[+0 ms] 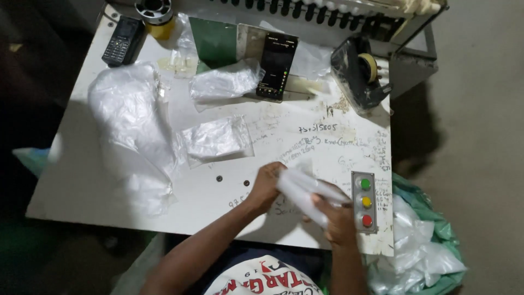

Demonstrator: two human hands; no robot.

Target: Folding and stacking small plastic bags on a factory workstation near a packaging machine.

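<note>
Crinkled clear plastic heap far left on the white table; flat glossy bags beside it. Left hand closed on a soft white folded packet above the near edge, right hand clamped on its lower end. Rectangular button panel just right.

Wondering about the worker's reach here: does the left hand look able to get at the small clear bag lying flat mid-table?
Probably yes. The left hand sits just below and right of the small clear bag, with only bare table between them. However, both hands grip a folded white piece, so it would have to let go first.
</note>
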